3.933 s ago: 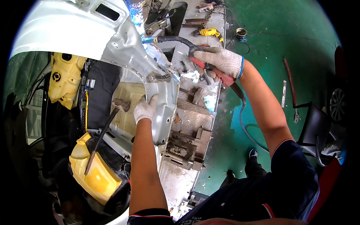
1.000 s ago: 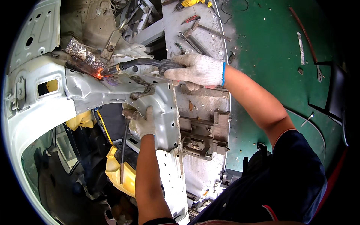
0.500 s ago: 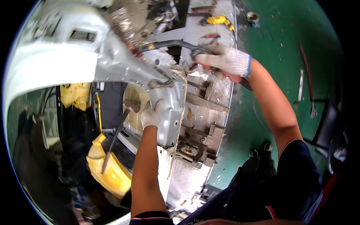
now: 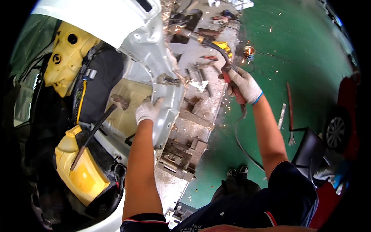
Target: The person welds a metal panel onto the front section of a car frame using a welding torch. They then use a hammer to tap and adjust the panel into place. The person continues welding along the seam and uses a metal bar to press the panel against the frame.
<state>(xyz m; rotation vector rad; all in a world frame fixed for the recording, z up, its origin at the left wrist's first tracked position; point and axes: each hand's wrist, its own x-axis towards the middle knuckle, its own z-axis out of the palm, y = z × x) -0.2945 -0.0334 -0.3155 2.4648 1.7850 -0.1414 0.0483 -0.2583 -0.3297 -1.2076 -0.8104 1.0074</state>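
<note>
My gloved right hand (image 4: 245,86) is wrapped round the red handle of a welding torch (image 4: 217,48) with a curved black neck. The torch's far end points left, near the cut edge of a silver-white car body (image 4: 160,62), with small sparks around it. Whether the tip touches metal I cannot tell. Further left, my gloved left hand (image 4: 147,110) rests on the inner rim of the body opening, thumb and fingers apart, holding nothing. Beside it, a hammer (image 4: 99,123) with a dark handle lies across the opening, its end over a yellow part (image 4: 83,170).
A metal frame (image 4: 189,154) runs along the body, bearing a yellow power tool (image 4: 223,47), a red-handled tool (image 4: 209,57) and scraps. On the green floor (image 4: 266,42) stand a tin (image 4: 249,50) and a long red bar (image 4: 289,104). The torch's cable (image 4: 241,135) hangs near my feet. A red car (image 4: 344,120) stands right.
My head view has shifted. The torch has been drawn off from the glowing spot at the panel, and sparks now scatter over the floor. My left hand stays on the rim.
</note>
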